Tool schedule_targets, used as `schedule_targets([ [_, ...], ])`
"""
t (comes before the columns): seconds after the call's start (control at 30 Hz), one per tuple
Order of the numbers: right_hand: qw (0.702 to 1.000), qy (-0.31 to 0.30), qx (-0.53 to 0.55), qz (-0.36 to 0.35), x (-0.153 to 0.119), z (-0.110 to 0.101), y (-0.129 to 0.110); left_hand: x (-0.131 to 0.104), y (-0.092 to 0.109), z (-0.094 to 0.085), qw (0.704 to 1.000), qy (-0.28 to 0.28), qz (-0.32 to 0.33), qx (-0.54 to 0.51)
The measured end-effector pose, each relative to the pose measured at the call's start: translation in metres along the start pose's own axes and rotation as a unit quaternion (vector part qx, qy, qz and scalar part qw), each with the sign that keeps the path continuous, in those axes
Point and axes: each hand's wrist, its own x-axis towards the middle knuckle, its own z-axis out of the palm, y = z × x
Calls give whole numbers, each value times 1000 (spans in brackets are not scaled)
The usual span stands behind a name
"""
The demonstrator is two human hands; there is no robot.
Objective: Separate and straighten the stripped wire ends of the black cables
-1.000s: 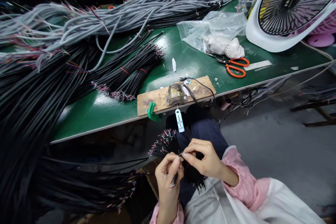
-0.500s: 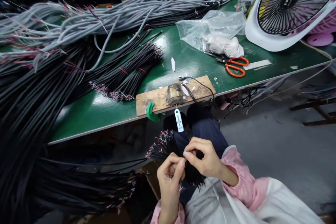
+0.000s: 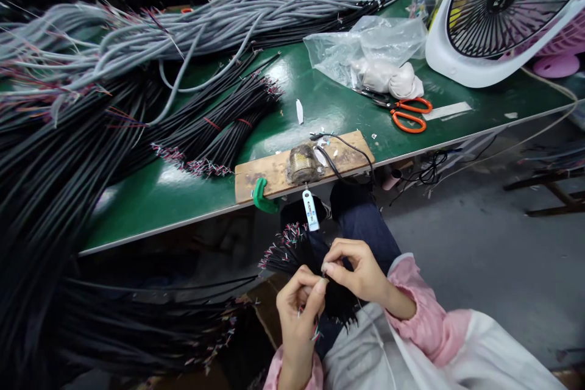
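Over your lap (image 3: 365,228): left hand (image 3: 295,311), closed on coloured wires (image 3: 316,332); right hand (image 3: 359,271), pinched, contents unclear; strand between them, visible a second ago, now hidden, progress unreadable.

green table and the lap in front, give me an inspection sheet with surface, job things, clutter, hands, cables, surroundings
Surface: green table, glossy, wooden board on front edge
Job things: bundle of black cables with coloured tips, over the lap
Clutter: paper scraps, plastic bag, orange-handled scissors
Hands: left hand holds coloured wire ends; right hand pinches beside it, contents unclear
Cables: grey cables heaped along the back; long black cables hang at left
Surroundings: white fan at right
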Motion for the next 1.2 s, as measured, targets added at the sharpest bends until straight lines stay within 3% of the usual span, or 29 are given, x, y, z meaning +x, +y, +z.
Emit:
schedule_targets([
  [0.2, 999, 45, -11, 1, -1, -2, -1, -1, 1, 3, 999, 17, 18, 20],
  [0.43, 995, -16, -95, -14, -1, -8, -6, 3, -5, 2, 995, 28, 64, 68],
  [0.63, 995, -47, -85, -35, 1, -11, -8, 4, -5, 3, 990, 23, 79, 115],
  [0.77, 985, -74, -136, -77, 2, -18, -11, 9, -2, 0, 990, -39, 54, 126],
  [0.9, 973, -84, -191, -100, 1, -20, -11, 17, 0, -4, 976, -124, 76, 162],
  [1.03, 984, -58, -155, -58, -1, -14, -5, 17, 1, 0, 973, -120, 92, 172],
  [1.2, 997, 33, -46, 57, 2, -14, 4, 7, 2, 9, 993, -35, 57, 101],
])
